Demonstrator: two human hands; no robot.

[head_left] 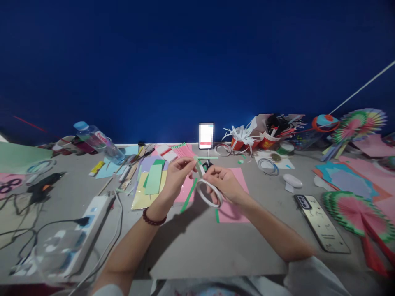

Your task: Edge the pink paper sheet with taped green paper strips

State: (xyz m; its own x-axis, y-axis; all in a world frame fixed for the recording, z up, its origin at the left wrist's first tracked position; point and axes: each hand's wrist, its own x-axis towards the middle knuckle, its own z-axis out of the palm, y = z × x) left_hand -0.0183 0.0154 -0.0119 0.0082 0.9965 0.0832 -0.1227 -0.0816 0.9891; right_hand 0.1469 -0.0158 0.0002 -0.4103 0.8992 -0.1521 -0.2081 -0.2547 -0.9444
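Observation:
My right hand (pixel 224 183) is closed on a roll of white tape (pixel 219 199), with fingers through and around the ring. A short strip of tape (pixel 200 169) runs up from the roll toward my left hand (pixel 180 174). The thumb and fingertips of my left hand pinch at the strip's free end. A thin green paper strip (pixel 210 158) shows just beyond these fingertips; whether it is touched I cannot tell. Beneath the hands lie pink paper sheets (pixel 236 213) with green strips (pixel 189 196) along their edges. Black-handled scissors (pixel 207 165) are partly hidden behind the hands.
Green cards (pixel 154 179) lie on paper at left, near a white power strip (pixel 89 230), cables and a glue gun (pixel 45 187). A bottle (pixel 100 142) leans at back left. A lit phone (pixel 205 136) stands behind. At right are another phone (pixel 322 224) and paper fans (pixel 358 213).

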